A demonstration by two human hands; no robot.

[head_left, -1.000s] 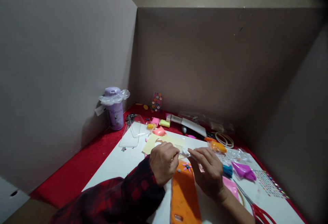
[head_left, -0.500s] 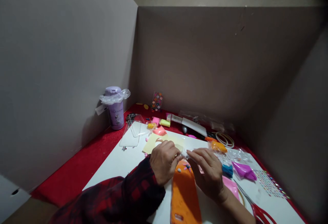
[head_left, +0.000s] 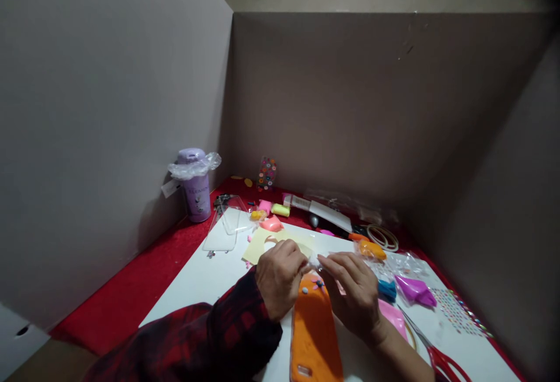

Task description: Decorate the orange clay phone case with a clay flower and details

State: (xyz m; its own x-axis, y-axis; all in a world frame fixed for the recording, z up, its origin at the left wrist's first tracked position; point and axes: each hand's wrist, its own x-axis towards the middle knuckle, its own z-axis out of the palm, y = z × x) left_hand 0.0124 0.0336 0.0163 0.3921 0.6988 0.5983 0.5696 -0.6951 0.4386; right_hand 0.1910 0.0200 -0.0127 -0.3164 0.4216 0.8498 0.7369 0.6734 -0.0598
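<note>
Close together above the table, my left hand (head_left: 279, 277) and my right hand (head_left: 356, 291) both pinch a small, crinkled piece of clear plastic (head_left: 313, 260). Fingers cover most of it, so whatever it contains is hard to make out. Below them lies an orange, clay-covered phone case (head_left: 315, 332) with a slot near its lower end. On its upper part sit a pink-and-blue flower (head_left: 318, 284) and a small whitish blob (head_left: 305, 290). A pale yellow sheet (head_left: 256, 246) is partly hidden behind my left hand.
Clear phone cases (head_left: 221, 236) and a purple tumbler (head_left: 196, 189) stand to the left. Pink clay (head_left: 271, 224) lies at the back. On the right are an orange clay packet (head_left: 371, 249), a magenta packet (head_left: 415, 291), red-handled scissors (head_left: 441, 361) and a gem sticker sheet (head_left: 457, 312).
The camera view has shifted very slightly. Both hands keep their pinch on the clear plastic, with only a tiny movement of the fingers.
</note>
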